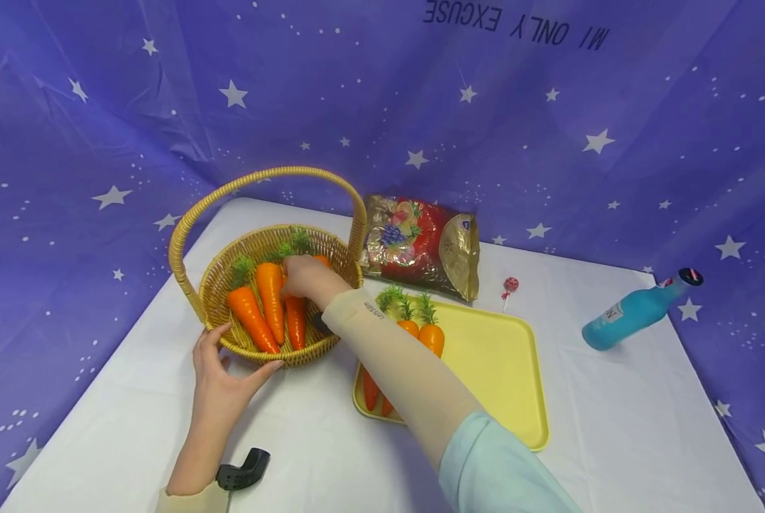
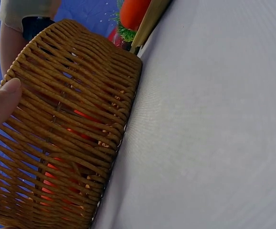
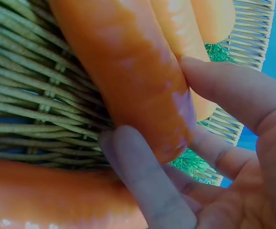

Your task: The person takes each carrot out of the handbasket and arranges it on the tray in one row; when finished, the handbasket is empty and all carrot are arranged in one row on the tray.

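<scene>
A wicker basket (image 1: 321,349) with a tall hoop handle holds several orange carrots with green tops. My right hand (image 1: 308,276) reaches down inside it. In the right wrist view, the thumb and fingers of that hand pinch the thick leafy end of one carrot (image 3: 138,86), and a second carrot (image 3: 57,195) lies below the fingers. My left hand (image 1: 218,381) grips the basket's near left rim; the left wrist view shows the thumb (image 2: 6,98) against the outside of the weave. Part of the held carrot is hidden under my right hand in the head view.
Right of the basket, a yellow tray (image 1: 491,356) bears more carrots (image 1: 430,338), partly under my right forearm. Behind it lies a red and gold bag (image 1: 420,246). A lollipop (image 1: 510,286) and a blue bottle (image 1: 632,313) are farther right on the white-covered table (image 1: 318,456).
</scene>
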Demonstrator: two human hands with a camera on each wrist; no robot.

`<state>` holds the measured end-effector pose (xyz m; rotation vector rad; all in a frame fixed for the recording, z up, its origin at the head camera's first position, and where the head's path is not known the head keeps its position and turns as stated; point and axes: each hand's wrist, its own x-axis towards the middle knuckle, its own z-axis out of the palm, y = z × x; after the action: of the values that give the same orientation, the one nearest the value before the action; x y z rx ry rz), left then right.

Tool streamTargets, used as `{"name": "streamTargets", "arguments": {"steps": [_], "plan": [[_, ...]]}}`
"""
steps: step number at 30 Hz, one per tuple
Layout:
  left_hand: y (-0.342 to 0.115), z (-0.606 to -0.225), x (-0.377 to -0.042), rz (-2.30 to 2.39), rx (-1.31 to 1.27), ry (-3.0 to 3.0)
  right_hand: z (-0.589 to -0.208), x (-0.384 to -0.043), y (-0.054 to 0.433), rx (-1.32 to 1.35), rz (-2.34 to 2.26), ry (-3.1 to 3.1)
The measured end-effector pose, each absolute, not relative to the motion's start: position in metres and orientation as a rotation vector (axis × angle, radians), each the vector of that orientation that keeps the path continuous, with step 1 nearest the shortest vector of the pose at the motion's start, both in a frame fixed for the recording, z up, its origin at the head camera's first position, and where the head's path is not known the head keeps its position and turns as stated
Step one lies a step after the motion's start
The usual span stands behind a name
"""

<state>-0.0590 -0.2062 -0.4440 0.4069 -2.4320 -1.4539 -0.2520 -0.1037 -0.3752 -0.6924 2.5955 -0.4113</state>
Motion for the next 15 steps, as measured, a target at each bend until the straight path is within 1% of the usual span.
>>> {"name": "streamTargets", "arguments": {"steps": [9, 15], "plan": [[-0.205, -0.443, -0.059, -1.462, 0.409, -2.440, -0.368, -0.250, -0.096, -0.678, -0.560, 2.615], [-0.206, -0.445, -0.059, -1.446, 0.407, -2.443, -0.361, -0.254, -0.091, -0.741, -0.645, 2.622]]}}
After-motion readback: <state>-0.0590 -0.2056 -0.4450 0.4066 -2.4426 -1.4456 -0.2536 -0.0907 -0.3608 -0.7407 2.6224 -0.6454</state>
